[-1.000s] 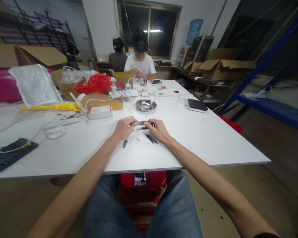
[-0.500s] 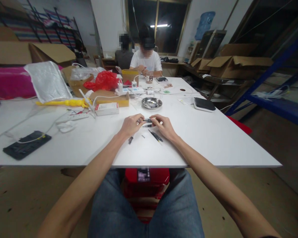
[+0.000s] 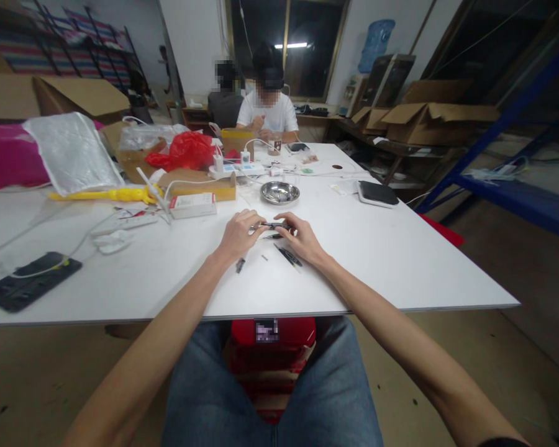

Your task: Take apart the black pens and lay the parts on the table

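Note:
Both hands meet over the white table (image 3: 363,273), with a slim dark piece (image 3: 272,226) level between their fingertips. My left hand (image 3: 239,236) is closed on its left end; my right hand (image 3: 302,237) pinches the right end. What exactly the piece is, I cannot make out. Just under it lies a second thin dark item (image 3: 272,236), close to the right fingers. Nearer me, slender black tools (image 3: 289,256) rest below my right hand. A small dark part (image 3: 240,266) and a tiny grey strip (image 3: 264,257) lie below my left hand.
Beyond my hands sits a shiny metal dish (image 3: 280,194). Left are a white box (image 3: 193,205), a yellow tool (image 3: 107,195), cables and a black panel (image 3: 30,282). A black-topped device (image 3: 377,193) lies right. A co-worker (image 3: 268,115) sits across the table.
My view has turned slightly to the right, so the table's things appear farther left. My fingers have shifted a little on the dark piece. A hand of the co-worker opposite has risen.

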`<state>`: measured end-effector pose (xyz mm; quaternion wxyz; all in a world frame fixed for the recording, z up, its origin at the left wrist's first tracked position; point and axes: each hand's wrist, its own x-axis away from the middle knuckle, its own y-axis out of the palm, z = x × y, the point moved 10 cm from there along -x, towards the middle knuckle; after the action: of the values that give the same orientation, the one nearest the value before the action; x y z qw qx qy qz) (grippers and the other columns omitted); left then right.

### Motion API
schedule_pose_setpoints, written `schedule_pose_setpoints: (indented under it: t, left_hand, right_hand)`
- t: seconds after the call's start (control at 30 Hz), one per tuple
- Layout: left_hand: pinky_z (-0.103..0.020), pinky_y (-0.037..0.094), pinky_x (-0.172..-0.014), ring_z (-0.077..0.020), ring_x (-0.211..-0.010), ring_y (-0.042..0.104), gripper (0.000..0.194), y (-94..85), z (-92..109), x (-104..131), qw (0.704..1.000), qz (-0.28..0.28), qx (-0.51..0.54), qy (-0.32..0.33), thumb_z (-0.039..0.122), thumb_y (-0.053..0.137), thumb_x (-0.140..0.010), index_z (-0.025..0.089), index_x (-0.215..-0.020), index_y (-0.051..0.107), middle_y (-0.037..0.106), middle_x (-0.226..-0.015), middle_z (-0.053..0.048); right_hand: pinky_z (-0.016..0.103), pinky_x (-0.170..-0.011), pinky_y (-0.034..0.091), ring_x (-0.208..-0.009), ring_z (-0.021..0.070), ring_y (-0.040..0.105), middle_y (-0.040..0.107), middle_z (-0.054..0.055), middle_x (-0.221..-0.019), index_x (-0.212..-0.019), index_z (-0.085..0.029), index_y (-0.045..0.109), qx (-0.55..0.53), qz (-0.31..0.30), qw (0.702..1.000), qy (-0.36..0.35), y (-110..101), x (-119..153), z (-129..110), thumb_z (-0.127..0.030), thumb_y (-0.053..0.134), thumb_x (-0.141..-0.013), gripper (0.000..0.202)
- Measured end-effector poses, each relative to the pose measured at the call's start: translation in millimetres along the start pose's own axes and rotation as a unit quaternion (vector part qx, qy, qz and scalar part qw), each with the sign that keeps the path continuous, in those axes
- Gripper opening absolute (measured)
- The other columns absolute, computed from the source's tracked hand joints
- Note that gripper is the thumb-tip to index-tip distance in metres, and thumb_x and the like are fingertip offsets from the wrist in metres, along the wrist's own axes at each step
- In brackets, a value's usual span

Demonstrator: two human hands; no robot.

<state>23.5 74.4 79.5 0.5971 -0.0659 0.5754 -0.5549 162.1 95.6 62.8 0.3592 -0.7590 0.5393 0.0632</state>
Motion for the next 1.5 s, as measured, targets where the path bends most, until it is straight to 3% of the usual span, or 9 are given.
schedule_pose_setpoints:
  t: [0.1, 0.37, 0.47, 0.57, 0.67, 0.87, 0.97, 1.23, 1.5]
  left_hand:
    - [-0.04, 0.042, -0.091, -0.0234, -0.099, 0.061, 0.009, -4.4, 0, -1, 1.0, 0.014, -0.014, 0.001, 0.029, 0.069, -0.091, 0.021, -0.09, 0.072, 0.074, -0.09, -0.004]
    - [-0.04, 0.045, -0.089, -0.021, -0.092, 0.065, 0.008, -4.8, 7, -1, 1.0, 0.023, -0.001, 0.012, 0.029, 0.07, -0.089, 0.022, -0.087, 0.073, 0.075, -0.09, -0.005]
    - [-0.04, 0.046, -0.09, -0.0212, -0.092, 0.065, 0.009, -7.6, 10, -1, 0.999, 0.031, 0.001, 0.012, 0.03, 0.07, -0.089, 0.022, -0.088, 0.074, 0.075, -0.09, -0.005]
    - [-0.04, 0.046, -0.091, -0.0221, -0.095, 0.064, 0.014, -9.8, 7, -1, 0.999, 0.037, -0.005, 0.003, 0.032, 0.07, -0.09, 0.022, -0.097, 0.075, 0.075, -0.093, -0.005]
    - [-0.042, 0.046, -0.09, -0.0231, -0.095, 0.062, 0.013, -7.2, 2, -1, 1.0, 0.021, -0.019, -0.005, 0.032, 0.067, -0.091, 0.023, -0.095, 0.077, 0.075, -0.09, -0.005]
    - [-0.044, 0.044, -0.09, -0.0241, -0.096, 0.06, 0.013, -5.9, 9, -2, 1.0, 0.014, -0.02, 0.014, 0.032, 0.067, -0.092, 0.024, -0.087, 0.076, 0.076, -0.084, -0.004]
    - [-0.042, 0.043, -0.088, -0.023, -0.093, 0.061, 0.013, -4.7, 9, -2, 1.0, 0.012, -0.014, 0.018, 0.032, 0.067, -0.092, 0.023, -0.088, 0.075, 0.076, -0.086, -0.003]
    - [-0.039, 0.044, -0.087, -0.0217, -0.093, 0.062, 0.006, 5.5, -4, 1, 0.997, -0.075, 0.02, 0.02, 0.02, 0.071, -0.084, 0.024, -0.086, 0.075, 0.074, -0.082, -0.001]
    - [-0.035, 0.046, -0.081, -0.0207, -0.086, 0.058, 0.007, 10.6, -9, 4, 0.99, -0.134, 0.048, 0.021, 0.021, 0.066, -0.083, 0.023, -0.078, 0.071, 0.069, -0.075, -0.001]
  right_hand:
    - [0.028, -0.067, 0.038, -0.068, 0.015, 0.052, 0.062, 0.0, -0.075, -0.093, -0.02, 0.065, -0.008, 0.002, 1.0, -0.005, 1, 0, 1, -0.041, 0.056, -0.095, 0.023]
    - [0.029, -0.065, 0.033, -0.059, 0.0132, 0.045, 0.056, -0.001, -0.062, -0.067, -0.019, 0.057, 0.045, -0.012, 0.999, 0.019, 1, -2, 4, -0.052, 0.037, -0.102, 0.053]
    - [0.029, -0.065, 0.034, -0.059, 0.0135, 0.046, 0.056, -0.001, -0.062, -0.069, -0.019, 0.057, 0.038, 0.004, 0.999, 0.023, -1, -2, 4, -0.052, 0.037, -0.102, 0.051]
    - [0.028, -0.067, 0.038, -0.068, 0.0154, 0.051, 0.062, 0.001, -0.074, -0.081, -0.019, 0.063, 0.012, 0.026, 1.0, 0.007, -5, -2, 1, -0.048, 0.048, -0.099, 0.036]
    - [0.028, -0.068, 0.039, -0.075, 0.0171, 0.055, 0.067, 0.003, -0.083, -0.086, -0.019, 0.064, -0.009, 0.04, 0.999, 0.014, -9, -3, 3, -0.044, 0.056, -0.094, 0.027]
    - [0.03, -0.061, 0.03, -0.058, 0.0135, 0.043, 0.052, -0.001, -0.059, -0.067, -0.019, 0.059, 0.036, 0.015, 0.999, 0.037, -7, -2, 9, -0.051, 0.048, -0.099, 0.047]
    - [0.03, -0.061, 0.029, -0.057, 0.0137, 0.042, 0.049, -0.002, -0.057, -0.064, -0.019, 0.056, 0.06, 0.009, 0.997, 0.039, -6, -2, 11, -0.051, 0.042, -0.102, 0.052]
    - [0.035, -0.085, 0.04, -0.089, 0.0219, 0.056, 0.067, 0.006, -0.09, -0.083, -0.02, 0.069, 0.121, -0.034, 0.992, -0.026, -9, -7, 16, -0.023, 0.069, -0.088, 0.006]
    - [0.037, -0.086, 0.04, -0.092, 0.023, 0.053, 0.066, 0.007, -0.093, -0.084, -0.018, 0.073, 0.183, -0.071, 0.98, -0.018, 1, -4, 21, -0.019, 0.074, -0.084, 0.002]
